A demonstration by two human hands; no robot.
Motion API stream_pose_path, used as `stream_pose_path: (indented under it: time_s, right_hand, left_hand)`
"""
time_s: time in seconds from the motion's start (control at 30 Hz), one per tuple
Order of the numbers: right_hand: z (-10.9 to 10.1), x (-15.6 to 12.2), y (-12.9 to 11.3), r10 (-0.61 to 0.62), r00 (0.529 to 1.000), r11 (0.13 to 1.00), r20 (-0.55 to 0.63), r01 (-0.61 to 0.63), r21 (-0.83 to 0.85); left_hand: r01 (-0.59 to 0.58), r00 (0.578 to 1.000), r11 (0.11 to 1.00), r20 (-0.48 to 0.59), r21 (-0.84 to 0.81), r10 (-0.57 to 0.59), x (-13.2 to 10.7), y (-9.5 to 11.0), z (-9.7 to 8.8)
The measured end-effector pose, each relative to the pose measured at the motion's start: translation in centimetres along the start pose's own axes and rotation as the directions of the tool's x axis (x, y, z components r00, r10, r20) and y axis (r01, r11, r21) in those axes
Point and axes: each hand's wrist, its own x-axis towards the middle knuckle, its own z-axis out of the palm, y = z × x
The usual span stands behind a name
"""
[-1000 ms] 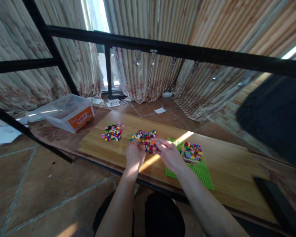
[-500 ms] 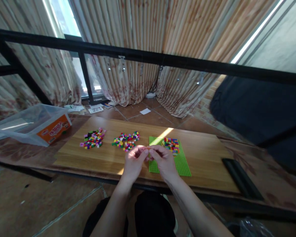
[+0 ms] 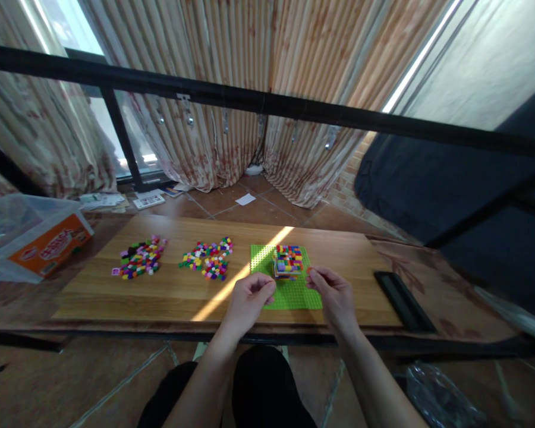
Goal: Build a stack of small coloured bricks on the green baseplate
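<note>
A green studded baseplate [image 3: 294, 300] lies on the wooden board, and a block built of multicoloured toy bricks [image 3: 288, 260] stands on it. My right hand [image 3: 335, 292] is closed in a pinch on a small orange brick [image 3: 309, 270], just right of the built block. Over the plate's front left part, my left hand [image 3: 251, 297] has thumb and fingers pressed together; whatever may be between them is hidden. Two piles of loose bricks lie to the left, one nearer pile [image 3: 211, 259] and one farther pile [image 3: 142, 258].
At the far left stands a clear plastic bin [image 3: 49, 238] with an orange label. A long black tray [image 3: 405, 301] lies at the board's right end. A black metal rail [image 3: 285, 106] crosses behind the table, before the curtains.
My hands were together over the plate and have now parted, the right one moving right with the orange brick. The built block shows more fully. The view has turned right.
</note>
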Motion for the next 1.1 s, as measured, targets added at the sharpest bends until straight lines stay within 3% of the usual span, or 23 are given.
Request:
stream_pose_path:
  time_s: [0.23, 0.67, 0.83, 1.1]
  right_hand:
    - [-0.6, 4.3, 0.4, -0.106, 0.99, 0.95, 0.098, 0.13, -0.285]
    - [-0.9, 5.0, 0.6, -0.199, 0.949, 0.856, 0.244, 0.289, -0.428]
    - [-0.5, 5.4, 0.7, -0.081, 0.977, 0.945, 0.195, 0.138, -0.297]
    - [0.0, 5.2, 0.4, 0.083, 0.983, 0.986, 0.163, -0.057, -0.154]
  left_hand:
    - [0.018, 1.0, 0.999, -0.023, -0.051, -0.019, 0.9, 0.4, 0.1]
    - [-0.015, 0.999, 1.0, -0.038, 0.0, 0.015, 1.8, -0.5, 0.3]
    - [-0.025, 0.999, 0.999, -0.042, 0.031, 0.026, 1.8, -0.5, 0.3]
    - [-0.007, 0.998, 0.999, -0.067, 0.034, 0.009, 1.6, -0.5, 0.2]
